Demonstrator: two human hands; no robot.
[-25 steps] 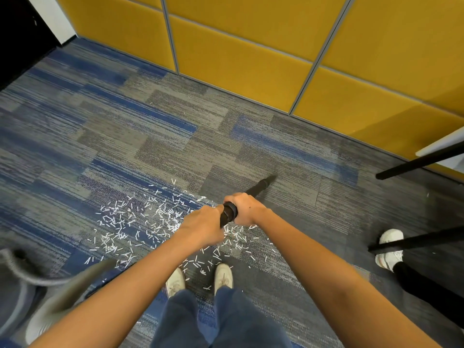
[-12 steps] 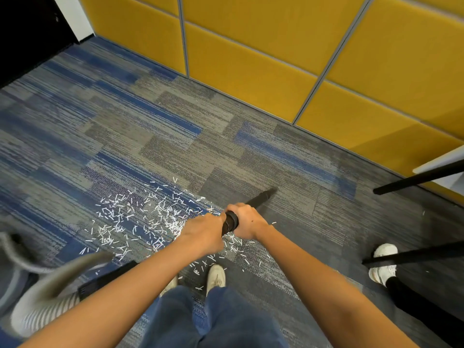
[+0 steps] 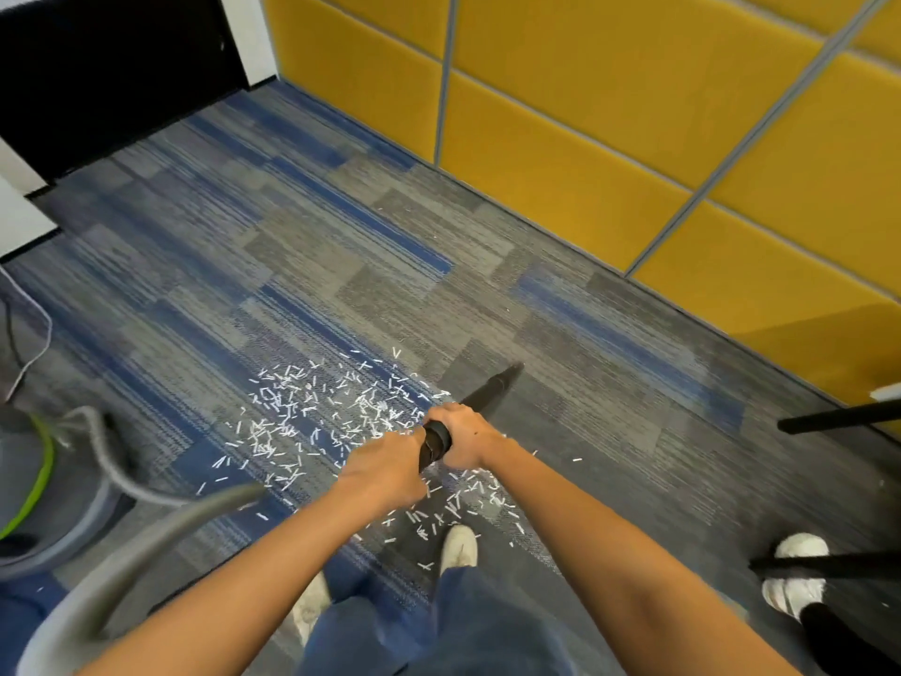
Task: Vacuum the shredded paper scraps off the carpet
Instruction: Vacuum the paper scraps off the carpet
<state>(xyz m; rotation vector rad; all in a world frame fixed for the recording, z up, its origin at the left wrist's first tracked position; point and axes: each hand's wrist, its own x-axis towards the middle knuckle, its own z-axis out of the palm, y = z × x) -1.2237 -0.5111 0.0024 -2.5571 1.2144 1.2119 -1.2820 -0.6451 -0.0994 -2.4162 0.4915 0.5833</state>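
At bottom edge: blue trousers (image 3: 439,626), two pale shoes (image 3: 458,546) standing on the carpet (image 3: 341,246).
Left hand (image 3: 385,473): curled round the near end of the black vacuum tube (image 3: 492,390), nearer the body.
Right hand (image 3: 465,436): grips the same tube just beyond the left hand, thumb side up.
Tube: slants forward and right, tip over bare carpet just past the scraps; contact with the carpet cannot be told.
Paper scraps (image 3: 312,412): white shreds scattered on the carpet left of and under the hands, some by the shoes.
Hose (image 3: 146,539): grey, blurred, curves low left toward the grey vacuum body (image 3: 44,505) with a green ring.
Right side: another person's white shoe (image 3: 799,553), two black bars (image 3: 838,417).
Far: yellow wall panels (image 3: 585,114), dark doorway (image 3: 112,65) top left.
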